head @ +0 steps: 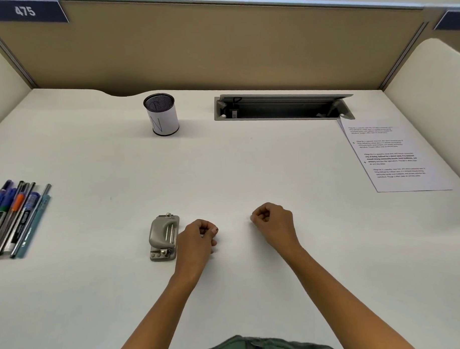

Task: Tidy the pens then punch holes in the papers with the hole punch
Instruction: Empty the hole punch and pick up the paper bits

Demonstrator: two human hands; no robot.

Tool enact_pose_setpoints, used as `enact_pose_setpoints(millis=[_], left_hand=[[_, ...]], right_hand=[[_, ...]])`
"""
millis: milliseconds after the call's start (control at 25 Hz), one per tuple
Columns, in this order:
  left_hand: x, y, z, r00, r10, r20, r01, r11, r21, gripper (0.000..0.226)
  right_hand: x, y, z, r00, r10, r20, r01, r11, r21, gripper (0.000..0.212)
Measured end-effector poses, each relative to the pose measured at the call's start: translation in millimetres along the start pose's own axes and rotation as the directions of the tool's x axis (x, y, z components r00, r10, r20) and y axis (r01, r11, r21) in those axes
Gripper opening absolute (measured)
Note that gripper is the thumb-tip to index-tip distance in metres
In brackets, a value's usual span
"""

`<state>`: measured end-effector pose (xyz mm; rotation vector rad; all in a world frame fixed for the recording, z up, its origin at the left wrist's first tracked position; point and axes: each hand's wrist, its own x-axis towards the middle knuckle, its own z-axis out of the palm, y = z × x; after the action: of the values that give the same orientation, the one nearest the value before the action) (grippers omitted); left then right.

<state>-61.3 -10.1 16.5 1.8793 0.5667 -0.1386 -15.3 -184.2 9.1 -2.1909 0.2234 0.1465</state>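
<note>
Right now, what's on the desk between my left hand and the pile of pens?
In the head view, only the grey hole punch sits between the left hand and the pens, right beside the hand. From the punch to the pens, the desk is bare.

The surface is plain off-white. The hole punch is dull grey with silver metal parts. The pens mix blue, orange, green, black and teal. The pen cup is black mesh wrapped in white paper. The papers are white with black print. The partition is tan.
</note>
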Motion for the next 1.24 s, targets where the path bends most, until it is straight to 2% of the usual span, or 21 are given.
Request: enact_pose_setpoints(millis=[160,280,440,480,560,640,720,760,840,880,920,1000,1240], left_hand=[[0,-1,-2,1.000,-0.001,-0.004,0.001,1.000,-0.016,0.013],[0,-2,-3,1.000,-0.007,-0.012,0.006,1.000,-0.012,0.013],[-1,-2,0,1.000,-0.016,-0.011,0.016,1.000,0.003,0.012],[-1,-2,0,1.000,-0.018,-0.009,0.018,1.000,0.007,0.012],[-1,-1,1,1.000,-0.017,-0.006,0.017,1.000,0.015,0.013],[-1,-1,0,1.000,-0.014,-0.007,0.014,1.000,0.023,0.012],[-1,0,-1,1.000,-0.007,-0.008,0.007,1.000,0.025,0.012],[-2,1,-1,1.000,-0.003,-0.006,0.004,1.000,0.025,0.013],[-2,3,-1,1.000,0.002,-0.004,-0.002,0.999,0.032,0.013],[-3,4,-1,1.000,0.007,-0.005,-0.007,0.999,0.039,0.013],[-3,5,0,1.000,0.016,-0.005,-0.015,0.999,0.047,0.013],[-4,9,3,0.999,0.046,0.005,-0.046,0.998,0.053,0.013],[-11,23,13,0.987,0.146,0.060,-0.153,0.979,0.132,0.015]], right_hand=[[5,-11,7,0.986,-0.163,0.034,0.166,0.954,-0.250,0.009],[9,-18,13,0.974,-0.207,0.091,0.225,0.851,-0.475,0.015],[10,-29,18,0.975,-0.141,0.172,0.220,0.729,-0.648,0.016],[10,-29,19,0.977,-0.118,0.180,0.210,0.709,-0.674,0.024],[9,-29,20,0.974,-0.091,0.206,0.211,0.687,-0.695,0.038],[8,-27,20,0.972,-0.070,0.223,0.208,0.697,-0.687,0.041],[9,-22,18,0.972,-0.065,0.224,0.196,0.749,-0.632,0.038],[9,-19,15,0.973,-0.067,0.221,0.183,0.807,-0.561,0.032],[5,-12,6,0.986,-0.032,0.165,0.075,0.962,-0.263,0.020],[-1,-10,1,0.990,0.028,0.136,-0.018,0.997,-0.075,0.015],[-8,-10,-2,0.987,0.089,0.130,-0.100,0.992,0.078,0.012],[-22,-6,-3,0.975,0.158,0.155,-0.194,0.947,0.255,0.012],[-41,-13,11,0.918,0.212,0.334,-0.368,0.767,0.525,0.017]])
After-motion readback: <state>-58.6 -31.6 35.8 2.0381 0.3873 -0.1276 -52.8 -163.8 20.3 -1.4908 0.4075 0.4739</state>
